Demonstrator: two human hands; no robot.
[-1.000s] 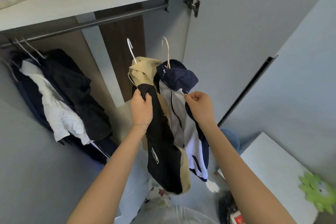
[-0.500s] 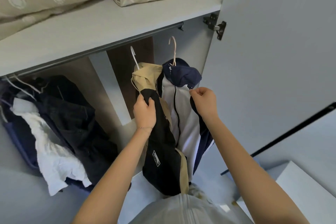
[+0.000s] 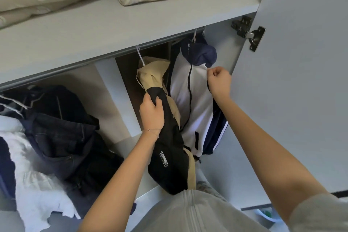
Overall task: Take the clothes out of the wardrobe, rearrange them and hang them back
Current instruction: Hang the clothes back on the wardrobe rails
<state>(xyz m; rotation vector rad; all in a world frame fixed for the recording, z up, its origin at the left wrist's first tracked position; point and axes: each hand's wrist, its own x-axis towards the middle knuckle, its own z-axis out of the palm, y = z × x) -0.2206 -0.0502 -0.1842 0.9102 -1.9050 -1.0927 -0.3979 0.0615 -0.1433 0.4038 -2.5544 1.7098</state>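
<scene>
As both hangers (image 3: 139, 55) must catch the rail (image 3: 160, 42) under the shelf (image 3: 113, 30), the clothes are held high in the wardrobe. L hand (image 3: 152, 115) fingers curl round the black-and-beige jacket (image 3: 169, 158). R hand (image 3: 219, 81) pinches the white-and-navy jacket (image 3: 190, 103) at its edge, prob. to steady it.

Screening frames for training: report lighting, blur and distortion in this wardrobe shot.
Head view: soft even light, no glare; the wide lens slants the pale grey wardrobe shelf and enlarges the near forearms; the left hand gripping the black and beige jacket is sharp; the dark hanging clothes at left lose detail in shadow.
</scene>
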